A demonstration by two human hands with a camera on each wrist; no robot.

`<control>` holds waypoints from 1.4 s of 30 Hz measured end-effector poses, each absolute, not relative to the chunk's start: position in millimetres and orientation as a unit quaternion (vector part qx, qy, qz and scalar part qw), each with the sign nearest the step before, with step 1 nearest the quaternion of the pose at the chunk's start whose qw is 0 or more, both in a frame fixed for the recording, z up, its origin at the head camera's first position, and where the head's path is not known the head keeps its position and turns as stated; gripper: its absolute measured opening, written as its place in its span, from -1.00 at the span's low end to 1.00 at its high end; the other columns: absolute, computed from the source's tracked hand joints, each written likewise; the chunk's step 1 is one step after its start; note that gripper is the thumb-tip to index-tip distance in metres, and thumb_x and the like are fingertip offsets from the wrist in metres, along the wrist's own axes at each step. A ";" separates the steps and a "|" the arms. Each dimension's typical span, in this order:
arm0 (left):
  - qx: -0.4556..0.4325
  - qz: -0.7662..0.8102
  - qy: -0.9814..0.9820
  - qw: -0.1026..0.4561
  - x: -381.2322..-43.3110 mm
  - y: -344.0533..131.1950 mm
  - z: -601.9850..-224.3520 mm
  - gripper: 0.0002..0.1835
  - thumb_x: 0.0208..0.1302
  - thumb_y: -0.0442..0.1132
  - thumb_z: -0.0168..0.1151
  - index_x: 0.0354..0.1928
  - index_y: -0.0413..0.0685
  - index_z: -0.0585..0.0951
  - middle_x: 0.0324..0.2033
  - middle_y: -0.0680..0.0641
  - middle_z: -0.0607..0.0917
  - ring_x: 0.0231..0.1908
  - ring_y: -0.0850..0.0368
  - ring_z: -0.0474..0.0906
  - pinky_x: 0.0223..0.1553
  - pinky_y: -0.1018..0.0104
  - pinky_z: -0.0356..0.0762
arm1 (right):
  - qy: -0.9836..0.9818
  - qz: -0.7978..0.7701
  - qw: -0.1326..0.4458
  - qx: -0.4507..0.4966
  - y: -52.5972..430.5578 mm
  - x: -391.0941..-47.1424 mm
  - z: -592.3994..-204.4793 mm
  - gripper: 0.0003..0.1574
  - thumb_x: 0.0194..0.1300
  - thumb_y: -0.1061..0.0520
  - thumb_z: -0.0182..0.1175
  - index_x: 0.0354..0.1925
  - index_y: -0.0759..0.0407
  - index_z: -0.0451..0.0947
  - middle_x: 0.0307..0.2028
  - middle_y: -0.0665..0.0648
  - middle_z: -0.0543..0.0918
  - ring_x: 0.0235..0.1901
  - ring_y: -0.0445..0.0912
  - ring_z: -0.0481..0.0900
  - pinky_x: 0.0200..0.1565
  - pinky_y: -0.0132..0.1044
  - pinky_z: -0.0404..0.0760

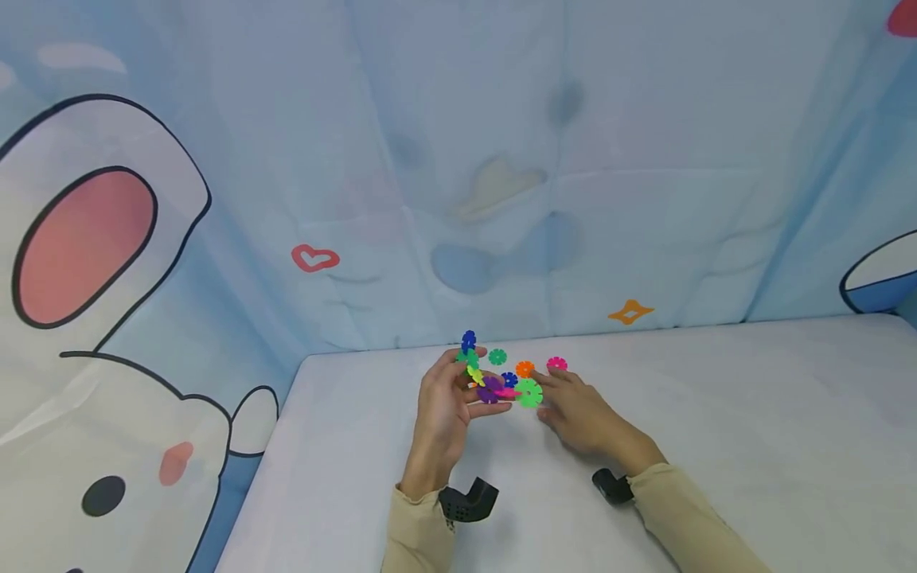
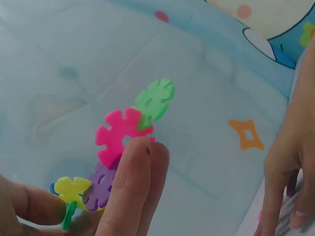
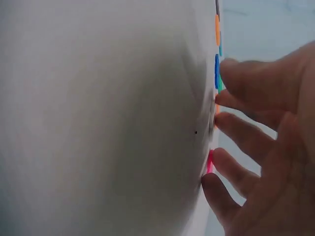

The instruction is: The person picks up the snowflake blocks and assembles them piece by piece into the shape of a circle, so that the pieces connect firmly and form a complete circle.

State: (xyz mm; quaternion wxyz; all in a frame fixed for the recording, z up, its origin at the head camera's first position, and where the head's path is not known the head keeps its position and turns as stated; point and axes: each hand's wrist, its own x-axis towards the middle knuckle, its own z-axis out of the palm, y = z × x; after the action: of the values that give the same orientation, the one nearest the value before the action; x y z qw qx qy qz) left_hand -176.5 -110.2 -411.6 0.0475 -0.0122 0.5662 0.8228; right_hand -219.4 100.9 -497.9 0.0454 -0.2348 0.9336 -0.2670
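In the head view, black wrist devices (image 1: 469,501) sit low in the frame. Above, right of centre, the right hand (image 1: 583,414) lies released, fingers loosely bent and apart. Only the right wrist view shows their palm side, with a loose pink disc (image 3: 210,161) just beside two fingertips.

Left of it, the left hand (image 1: 446,410) grasps a chain of notched plastic discs (image 1: 489,389) between thumb and fingers. The left wrist view shows the chain's pink disc (image 2: 112,135) broad-face, partly behind two fingertips; the head view shows it nearly edge-on.

Slightly farther, loose green (image 1: 497,356) and orange (image 1: 525,369) discs lie on the white surface (image 1: 752,414), before a blue printed curtain (image 1: 645,159).
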 end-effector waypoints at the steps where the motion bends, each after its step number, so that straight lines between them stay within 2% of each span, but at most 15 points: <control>1: -0.011 0.822 0.567 0.049 -176.8 -110.2 -412.1 -0.61 0.65 -0.23 -0.24 0.14 -0.26 0.57 -0.30 -0.08 0.75 -0.34 0.08 0.83 -0.23 0.05 0.85 | 0.936 -0.262 0.041 -0.231 100.5 -218.6 -497.3 -0.67 0.46 0.12 0.35 0.05 0.33 0.73 0.49 0.31 0.47 0.54 0.40 0.23 0.45 0.47 0.31; 6: -0.010 0.826 0.561 0.059 -177.1 -109.4 -413.3 -0.59 0.62 -0.21 -0.24 -0.01 -0.23 0.63 -0.32 -0.08 0.74 -0.33 0.06 0.81 -0.23 -0.02 0.85 | 0.946 -0.253 0.009 -0.204 98.4 -217.7 -494.5 -0.67 0.34 0.22 0.45 0.04 0.33 0.76 0.28 0.27 0.68 0.37 0.31 0.48 0.39 0.28 0.53; 10: -0.004 0.831 0.552 0.067 -176.2 -107.7 -412.6 -0.60 0.58 -0.16 -0.23 -0.12 -0.18 0.61 -0.27 -0.06 0.70 -0.33 0.05 0.78 -0.24 -0.06 0.85 | 0.945 -0.261 -0.020 -0.195 98.5 -219.0 -494.2 -0.65 0.19 0.32 0.54 -0.03 0.37 0.77 0.05 0.27 0.77 0.09 0.21 0.67 0.19 0.14 0.72; 13: -0.001 0.835 0.545 0.077 -175.7 -105.8 -411.7 -0.62 0.57 -0.07 -0.24 -0.18 -0.10 0.56 -0.24 -0.04 0.66 -0.31 0.06 0.75 -0.24 -0.07 0.85 | 0.944 -0.275 -0.021 -0.183 101.4 -221.0 -494.4 -0.66 0.11 0.36 0.57 -0.11 0.36 0.75 -0.18 0.19 0.74 -0.16 0.08 0.66 0.01 0.04 0.79; 16: 0.007 0.834 0.546 0.085 -175.5 -103.0 -410.2 -0.62 0.61 0.02 -0.23 -0.15 -0.05 0.50 -0.25 -0.02 0.65 -0.29 0.09 0.74 -0.26 -0.04 0.85 | 0.937 -0.308 0.013 -0.162 106.9 -223.3 -493.8 -0.65 0.12 0.36 0.56 -0.12 0.32 0.69 -0.30 0.13 0.66 -0.28 -0.02 0.57 -0.14 -0.06 0.77; 18: 0.016 0.832 0.546 0.092 -174.8 -101.2 -409.3 -0.61 0.64 0.05 -0.21 -0.13 -0.06 0.50 -0.27 -0.02 0.65 -0.28 0.10 0.75 -0.28 -0.01 0.85 | 0.933 -0.325 0.030 -0.154 111.7 -225.2 -494.0 -0.68 0.14 0.39 0.51 -0.14 0.28 0.64 -0.33 0.10 0.64 -0.30 -0.05 0.55 -0.21 -0.13 0.74; 20: 0.030 0.831 0.547 0.098 -173.7 -99.6 -408.7 -0.63 0.66 0.04 -0.17 -0.11 -0.07 0.50 -0.29 -0.01 0.65 -0.28 0.11 0.75 -0.31 0.01 0.85 | 0.926 -0.343 0.024 -0.158 117.0 -226.8 -492.9 -0.72 0.15 0.42 0.45 -0.19 0.25 0.63 -0.37 0.08 0.64 -0.34 -0.07 0.55 -0.26 -0.20 0.69; 25: 0.056 0.829 0.542 0.123 -169.6 -95.5 -407.2 -0.59 0.70 0.03 -0.16 -0.21 -0.07 0.54 -0.31 0.01 0.65 -0.33 0.15 0.75 -0.35 0.05 0.85 | 0.909 -0.382 -0.052 -0.158 128.2 -227.4 -476.2 -0.84 0.25 0.24 0.52 -0.24 0.25 0.72 -0.43 0.05 0.71 -0.40 -0.11 0.62 -0.33 -0.35 0.64; 28: 0.067 0.817 0.553 0.146 -167.9 -92.8 -407.2 -0.57 0.71 0.02 -0.17 -0.25 -0.08 0.54 -0.33 0.01 0.66 -0.39 0.16 0.73 -0.37 0.04 0.84 | 0.887 -0.433 -0.076 -0.143 133.5 -221.8 -454.6 -0.74 0.38 0.13 0.45 -0.06 0.28 0.76 -0.35 0.10 0.80 -0.35 -0.04 0.75 -0.29 -0.42 0.67; 32: 0.081 0.788 0.586 0.170 -165.5 -88.8 -406.8 -0.61 0.71 -0.03 -0.17 -0.23 -0.10 0.51 -0.37 -0.02 0.65 -0.42 0.17 0.72 -0.38 0.01 0.84 | 0.844 -0.513 -0.067 -0.142 137.0 -209.3 -424.4 -0.60 0.55 0.06 0.28 0.19 0.28 0.69 -0.20 0.17 0.84 -0.22 -0.06 0.84 -0.13 -0.53 0.70; 36: 0.092 0.764 0.616 0.170 -163.0 -84.6 -404.5 -0.61 0.72 -0.08 -0.20 -0.20 -0.18 0.51 -0.37 -0.04 0.63 -0.42 0.14 0.71 -0.40 0.00 0.83 | 0.805 -0.570 -0.065 -0.149 135.0 -198.1 -403.9 -0.59 0.54 0.02 0.29 0.24 0.15 0.67 -0.20 0.11 0.84 -0.24 -0.16 0.82 -0.05 -0.52 0.71; 40: 0.101 0.746 0.638 0.163 -159.9 -80.7 -401.5 -0.61 0.73 -0.13 -0.20 -0.13 -0.28 0.52 -0.33 -0.06 0.61 -0.39 0.13 0.73 -0.45 0.03 0.82 | 0.791 -0.584 -0.088 -0.160 132.6 -190.7 -395.0 -0.66 0.50 0.08 0.34 0.18 0.11 0.69 -0.28 -0.04 0.84 -0.31 -0.15 0.80 -0.14 -0.45 0.72; 42: 0.105 0.739 0.646 0.159 -158.3 -78.9 -400.7 -0.61 0.73 -0.14 -0.18 -0.12 -0.32 0.52 -0.32 -0.06 0.60 -0.38 0.13 0.73 -0.45 0.03 0.81 | 0.789 -0.584 -0.097 -0.164 131.8 -188.3 -393.1 -0.69 0.49 0.11 0.35 0.14 0.11 0.70 -0.31 -0.04 0.83 -0.34 -0.13 0.79 -0.20 -0.41 0.71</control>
State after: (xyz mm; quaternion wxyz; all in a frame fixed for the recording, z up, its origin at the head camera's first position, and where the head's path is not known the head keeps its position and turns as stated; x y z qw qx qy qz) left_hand -158.3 -78.9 -400.7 0.1593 0.1048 0.6463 0.7389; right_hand -188.3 131.8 -393.1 -0.0972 -0.1641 0.7890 -0.5840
